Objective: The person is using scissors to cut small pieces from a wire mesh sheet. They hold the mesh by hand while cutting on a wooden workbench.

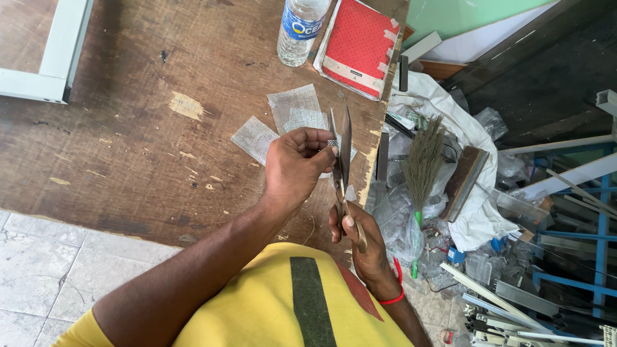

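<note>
My right hand (360, 247) grips the handles of a pair of metal scissors (342, 154), whose blades point away from me and stand slightly apart. My left hand (297, 164) pinches a small piece of grey mesh (332, 144) right at the blades. Both hands hover over the right edge of a worn wooden table (148, 141). Two more grey mesh pieces (295, 109) lie flat on the table just beyond my left hand, with a smaller one (254, 139) to the left.
A plastic water bottle (299, 29) and a red notebook (360, 45) sit at the table's far edge. A white frame (54, 58) lies at the left. Right of the table are a small broom (421, 167), plastic bags and metal strips (514, 302).
</note>
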